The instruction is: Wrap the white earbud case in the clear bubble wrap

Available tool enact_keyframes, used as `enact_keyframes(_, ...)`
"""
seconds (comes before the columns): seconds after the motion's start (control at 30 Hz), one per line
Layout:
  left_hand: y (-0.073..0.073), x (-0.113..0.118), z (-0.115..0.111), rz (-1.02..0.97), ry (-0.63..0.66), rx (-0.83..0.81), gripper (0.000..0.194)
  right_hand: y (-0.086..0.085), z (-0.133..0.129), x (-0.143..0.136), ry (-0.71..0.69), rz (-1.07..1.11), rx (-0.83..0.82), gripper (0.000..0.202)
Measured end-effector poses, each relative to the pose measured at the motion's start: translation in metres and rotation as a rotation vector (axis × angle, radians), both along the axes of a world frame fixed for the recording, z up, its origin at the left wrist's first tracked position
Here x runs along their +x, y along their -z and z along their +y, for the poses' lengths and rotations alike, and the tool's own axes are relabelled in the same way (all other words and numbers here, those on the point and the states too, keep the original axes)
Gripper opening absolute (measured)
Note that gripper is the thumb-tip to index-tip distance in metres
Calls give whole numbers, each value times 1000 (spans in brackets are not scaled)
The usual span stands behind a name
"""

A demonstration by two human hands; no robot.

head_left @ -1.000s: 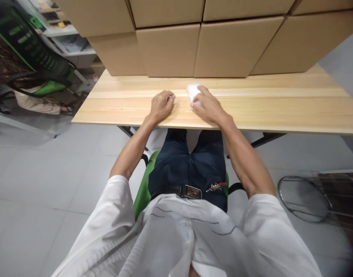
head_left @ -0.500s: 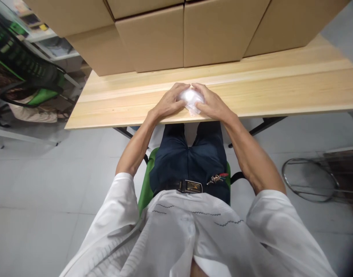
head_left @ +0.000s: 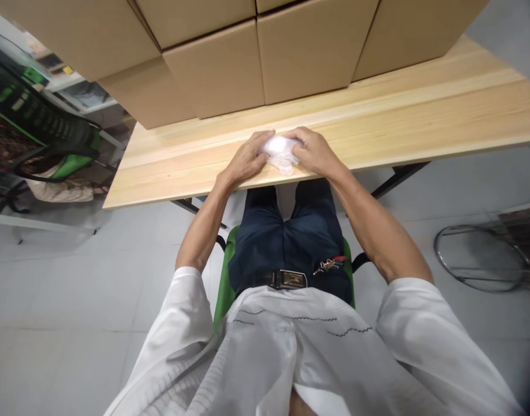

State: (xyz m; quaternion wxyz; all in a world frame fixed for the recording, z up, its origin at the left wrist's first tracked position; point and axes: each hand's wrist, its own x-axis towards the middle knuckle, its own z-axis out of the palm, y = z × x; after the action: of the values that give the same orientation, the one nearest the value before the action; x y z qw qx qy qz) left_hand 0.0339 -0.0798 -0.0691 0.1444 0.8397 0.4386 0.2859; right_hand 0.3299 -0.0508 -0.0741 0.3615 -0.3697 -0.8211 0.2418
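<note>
A small white, shiny packet point(head_left: 278, 152) wrapped in clear plastic lies near the front edge of the light wooden table point(head_left: 412, 121). My left hand point(head_left: 245, 162) grips its left side with curled fingers. From the right, my right hand point(head_left: 313, 151) holds the other side, fingers bent over the top. Most of the packet is hidden between the two hands, so its exact shape cannot be told.
Several closed cardboard boxes point(head_left: 256, 52) are stacked along the back of the table. A green and black chair point(head_left: 52, 136) stands at the left, and a round metal stool frame point(head_left: 481, 257) sits on the grey floor at the right.
My left hand moved right from the bare table onto the packet. The right hand drew the packet a little toward the table's front edge. The view tilted left.
</note>
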Motion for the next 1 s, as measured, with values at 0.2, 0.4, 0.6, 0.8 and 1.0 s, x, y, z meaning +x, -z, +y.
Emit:
enact_keyframes(0.2,-29,15,0,-31,-34,28,103,3,-5,0,3,-86,50,46)
enact_keyframes(0.4,-26,55,9,123,-38,80,83,2,-4,-3,-9,-66,53,41)
enact_keyframes(0.6,-8,44,13,183,-156,103,92,-2,-13,-4,4,39,73,55)
enact_keyframes(0.8,0,40,23,17,-247,66,90,8,-47,23,231,197,103,67)
enact_keyframes(1.0,4,44,25,-10,-298,68,102,25,-70,3,117,-52,153,42)
